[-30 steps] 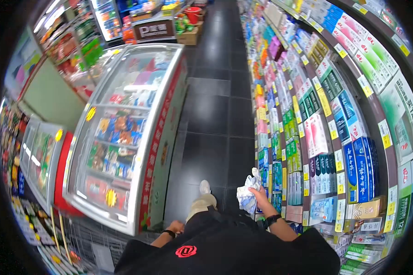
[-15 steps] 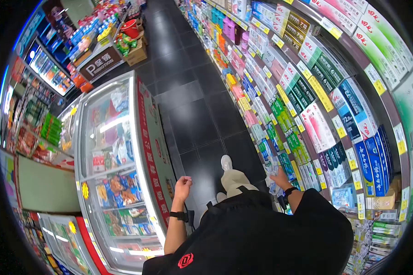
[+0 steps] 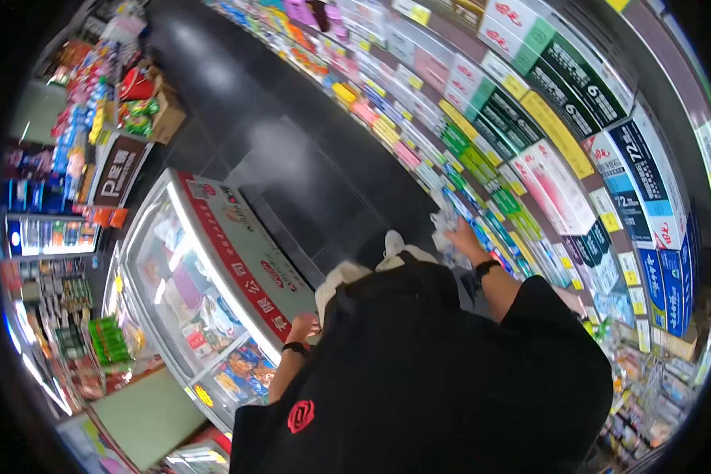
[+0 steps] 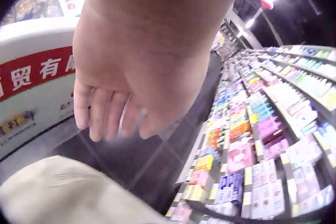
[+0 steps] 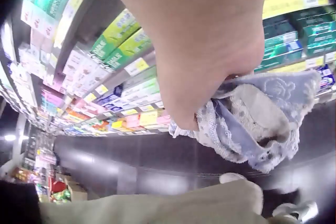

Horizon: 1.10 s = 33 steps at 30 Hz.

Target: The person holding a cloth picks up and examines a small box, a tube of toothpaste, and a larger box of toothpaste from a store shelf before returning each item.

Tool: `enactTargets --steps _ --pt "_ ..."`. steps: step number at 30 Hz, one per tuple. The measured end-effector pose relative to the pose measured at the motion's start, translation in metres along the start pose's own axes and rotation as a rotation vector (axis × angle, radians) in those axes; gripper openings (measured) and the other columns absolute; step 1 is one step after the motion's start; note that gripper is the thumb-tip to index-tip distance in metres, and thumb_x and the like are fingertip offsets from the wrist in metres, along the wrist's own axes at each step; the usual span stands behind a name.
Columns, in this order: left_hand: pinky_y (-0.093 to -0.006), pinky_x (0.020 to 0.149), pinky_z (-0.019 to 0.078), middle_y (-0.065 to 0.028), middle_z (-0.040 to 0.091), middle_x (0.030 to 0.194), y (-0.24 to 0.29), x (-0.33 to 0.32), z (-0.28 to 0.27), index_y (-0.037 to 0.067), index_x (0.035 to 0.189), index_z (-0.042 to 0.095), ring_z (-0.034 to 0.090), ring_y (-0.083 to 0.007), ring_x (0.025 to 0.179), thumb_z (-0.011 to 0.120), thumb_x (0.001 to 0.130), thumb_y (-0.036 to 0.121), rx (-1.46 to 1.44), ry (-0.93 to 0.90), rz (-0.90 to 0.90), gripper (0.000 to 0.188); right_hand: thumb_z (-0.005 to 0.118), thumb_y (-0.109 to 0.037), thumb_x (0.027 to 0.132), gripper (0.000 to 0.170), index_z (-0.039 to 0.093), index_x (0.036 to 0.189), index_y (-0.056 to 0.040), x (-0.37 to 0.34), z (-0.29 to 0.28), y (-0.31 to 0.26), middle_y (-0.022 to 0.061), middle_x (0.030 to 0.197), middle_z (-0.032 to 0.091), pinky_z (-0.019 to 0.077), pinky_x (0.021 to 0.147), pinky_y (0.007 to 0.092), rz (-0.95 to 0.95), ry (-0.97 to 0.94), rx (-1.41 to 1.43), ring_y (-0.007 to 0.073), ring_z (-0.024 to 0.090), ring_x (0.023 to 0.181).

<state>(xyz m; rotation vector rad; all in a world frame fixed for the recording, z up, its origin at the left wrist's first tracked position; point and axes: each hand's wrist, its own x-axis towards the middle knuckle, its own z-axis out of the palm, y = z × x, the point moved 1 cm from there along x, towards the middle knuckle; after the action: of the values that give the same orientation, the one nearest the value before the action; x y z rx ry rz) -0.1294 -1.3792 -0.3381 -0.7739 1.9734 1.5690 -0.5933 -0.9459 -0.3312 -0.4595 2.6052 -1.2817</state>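
Note:
My right hand (image 3: pixel 468 238) grips a crumpled pale blue and white cloth (image 5: pixel 286 95) with a raised pattern on it. Loose folds of it hang below the fingers in the right wrist view, and part of it is hidden in the palm. Boxed goods on the shelves stand just beyond this hand. My left hand (image 4: pixel 139 77) hangs beside the leg with nothing in it, its fingers loosely extended downward. Nearest to it is the side of the chest freezer (image 3: pixel 253 253), which has a red band with white lettering.
Long shelves (image 5: pixel 139 66) of boxed goods and yellow price tags run along the right. A dark tiled floor (image 3: pixel 284 170) stretches ahead between shelves and freezer. Farther off at the left are a promotion stand (image 3: pixel 121 170), a cardboard box (image 3: pixel 168 114) and a red bucket (image 3: pixel 137 84).
The head view has swung round, so the aisle now slants to the upper left. My left hand has swung back toward the body. The cloth stays in my right hand.

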Motion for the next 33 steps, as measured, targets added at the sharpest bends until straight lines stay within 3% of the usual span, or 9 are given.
enactTargets --steps 2,4,6,11,17,23,27,29,33 --pt "-0.0369 0.06 0.0503 0.0003 0.064 0.082 0.151 -0.023 -0.012 0.012 0.089 0.061 0.062 -0.0182 0.064 0.057 0.095 0.038 0.027 0.081 -0.533 0.026 0.076 -0.023 0.076 0.072 0.049 0.138 -0.001 0.012 -0.005 -0.025 0.0196 0.129 0.062 0.046 0.102 0.0402 0.176 -0.058 0.14 0.0332 0.06 0.119" --pt "-0.038 0.063 0.0509 -0.0004 0.065 0.084 -0.019 0.026 -0.042 0.012 0.091 0.062 0.062 -0.018 0.066 0.057 0.094 0.037 -0.273 -0.072 -0.723 0.025 0.077 -0.024 0.075 0.069 0.052 0.134 -0.0007 0.017 -0.022 -0.056 0.0193 0.125 0.064 0.0474 0.099 0.0398 0.249 -0.06 0.14 0.0331 0.062 0.116" --pt "-0.0392 0.065 0.0515 -0.0011 0.066 0.086 -0.029 0.084 -0.058 0.013 0.093 0.063 0.063 -0.0178 0.068 0.058 0.094 0.036 -0.584 -0.214 -0.916 0.024 0.078 -0.026 0.075 0.066 0.054 0.131 -0.0003 0.013 -0.023 -0.061 0.0191 0.121 0.065 0.0487 0.096 0.0395 0.321 -0.064 0.133 0.033 0.063 0.113" --pt "-0.0318 0.047 0.0456 0.0012 0.061 0.067 0.158 0.246 -0.148 0.012 0.067 0.06 0.059 -0.013 0.055 0.056 0.093 0.022 0.427 -0.13 0.061 0.028 0.078 -0.029 0.073 0.059 0.058 0.119 0.0025 -0.015 0.002 -0.038 0.0244 0.111 0.066 0.0499 0.09 0.0424 0.514 -0.102 0.031 0.0399 0.063 0.105" --pt "-0.0273 0.058 0.0483 -0.0035 0.066 0.079 0.373 0.325 -0.134 0.002 0.091 0.067 0.062 -0.0121 0.067 0.062 0.088 0.017 -0.048 -0.093 0.053 0.015 0.077 -0.036 0.072 0.076 0.054 0.133 0.0019 0.007 0.003 -0.067 0.028 0.131 0.056 0.0442 0.107 0.0442 0.672 -0.121 -0.084 0.0428 0.053 0.126" --pt "-0.0268 0.056 0.0482 -0.0047 0.068 0.082 0.391 0.394 -0.164 0.0 0.102 0.066 0.062 -0.0126 0.067 0.063 0.088 0.018 0.086 -0.236 0.021 0.023 0.078 -0.024 0.072 0.067 0.056 0.128 0.0061 0.034 0.008 -0.119 0.0307 0.142 0.044 0.041 0.111 0.0446 0.694 0.125 -0.202 0.045 0.046 0.131" --pt "-0.0286 0.054 0.0481 -0.0056 0.068 0.083 0.283 0.445 -0.22 0.003 0.097 0.066 0.063 -0.0136 0.066 0.061 0.089 0.018 0.1 -0.317 -0.157 0.018 0.078 -0.025 0.072 0.062 0.059 0.123 0.0046 0.05 0.017 -0.141 0.0301 0.148 0.038 0.0404 0.111 0.0444 0.725 0.212 -0.232 0.0441 0.042 0.136" --pt "-0.0287 0.052 0.047 -0.0057 0.068 0.083 0.2 0.488 -0.269 0.007 0.091 0.063 0.063 -0.014 0.065 0.057 0.092 0.019 -0.396 -0.954 -0.387 0.014 0.078 -0.025 0.072 0.061 0.06 0.123 0.0033 0.056 0.022 -0.153 0.0292 0.149 0.038 0.0404 0.111 0.0443 0.757 0.18 -0.228 0.0437 0.041 0.137" --pt "-0.0306 0.052 0.0475 -0.0067 0.068 0.084 0.197 0.403 -0.305 0.009 0.087 0.061 0.063 -0.0166 0.064 0.053 0.096 0.02 0.15 -0.234 -0.573 0.017 0.078 -0.025 0.073 0.058 0.061 0.122 -0.0007 0.061 0.035 -0.142 0.0266 0.152 0.036 0.0407 0.111 0.0442 0.744 0.143 -0.233 0.0426 0.039 0.139"
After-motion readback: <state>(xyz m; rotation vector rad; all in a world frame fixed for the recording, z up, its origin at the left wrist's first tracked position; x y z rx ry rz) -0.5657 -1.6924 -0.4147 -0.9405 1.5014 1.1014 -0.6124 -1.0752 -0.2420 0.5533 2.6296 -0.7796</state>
